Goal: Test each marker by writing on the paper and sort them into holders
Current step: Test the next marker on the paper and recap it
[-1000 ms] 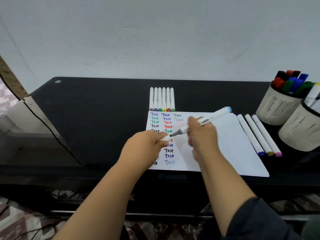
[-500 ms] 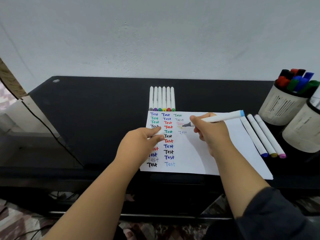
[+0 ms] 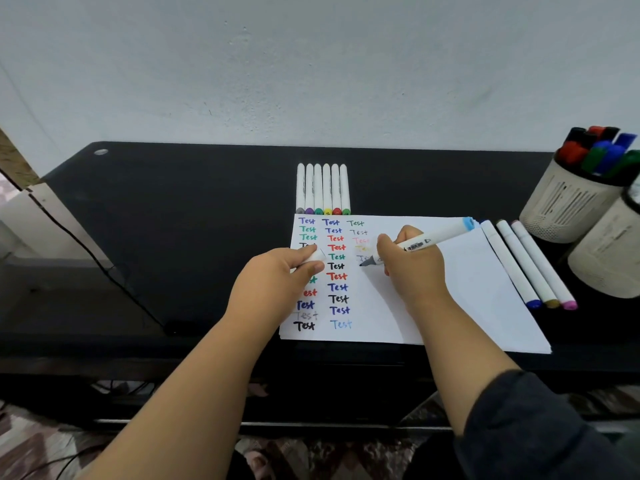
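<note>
Your right hand (image 3: 410,263) pinches a white round-barrelled marker (image 3: 433,237), fingers curled round it, light-blue cap end up and to the right, barcode sticker on the barrel. Its dark grey tip touches the paper (image 3: 467,289) in the third column, on a faint grey "Te" stroke. Your left hand (image 3: 277,284) rests on the left side of the sheet, thumb and fingers pinching a small white cap (image 3: 313,258).

The paper is a flat white sheet, matte, with columns of "Test" in blue, green, red, black, pink and yellow. It lies on a smooth black desk (image 3: 173,209).

Six slim white markers (image 3: 322,188) lie side by side, touching, just beyond the sheet's top edge, coloured ends toward you. Three longer white markers (image 3: 526,261) lie parallel along the right edge, with blue, ochre and pink ends.

At far right are two round beige holders. The slotted far one (image 3: 568,206) holds thick markers with red, black, blue and green caps. The near holder (image 3: 609,258) is cut off by the frame, so I can't tell its contents.
</note>
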The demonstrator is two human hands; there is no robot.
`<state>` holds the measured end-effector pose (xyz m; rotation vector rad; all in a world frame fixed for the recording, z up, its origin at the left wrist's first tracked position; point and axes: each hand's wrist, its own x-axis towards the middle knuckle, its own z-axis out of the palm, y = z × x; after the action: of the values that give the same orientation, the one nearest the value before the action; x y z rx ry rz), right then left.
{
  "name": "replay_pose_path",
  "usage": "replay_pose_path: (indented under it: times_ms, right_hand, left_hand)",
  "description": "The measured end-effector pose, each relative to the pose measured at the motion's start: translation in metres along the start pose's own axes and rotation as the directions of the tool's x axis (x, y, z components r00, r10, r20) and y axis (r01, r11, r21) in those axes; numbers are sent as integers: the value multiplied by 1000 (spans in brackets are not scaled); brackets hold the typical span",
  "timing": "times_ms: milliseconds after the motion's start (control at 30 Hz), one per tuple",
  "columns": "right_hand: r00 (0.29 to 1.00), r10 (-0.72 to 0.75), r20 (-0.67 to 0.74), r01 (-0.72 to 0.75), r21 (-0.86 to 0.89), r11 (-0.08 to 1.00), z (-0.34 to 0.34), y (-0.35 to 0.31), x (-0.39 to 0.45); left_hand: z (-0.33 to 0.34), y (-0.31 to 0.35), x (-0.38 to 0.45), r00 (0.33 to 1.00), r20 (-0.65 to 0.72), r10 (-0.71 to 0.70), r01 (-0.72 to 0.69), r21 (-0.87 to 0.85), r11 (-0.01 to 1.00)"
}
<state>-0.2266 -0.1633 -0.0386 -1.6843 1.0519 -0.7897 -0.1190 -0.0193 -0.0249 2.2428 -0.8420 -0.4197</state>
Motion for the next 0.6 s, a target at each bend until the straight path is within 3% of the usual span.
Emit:
replay_pose_path:
  times_ms: [167, 600]
  right_hand:
    - [999, -44, 2, 44, -62, 997, 1, 0, 0]
    - [999, -46, -2, 46, -5, 999, -4, -1, -2]
  left_hand:
    - [1, 0, -1, 1000, -7, 7, -7, -9, 1000]
    - [3, 1, -4, 1000, 8, 18, -18, -14, 1000]
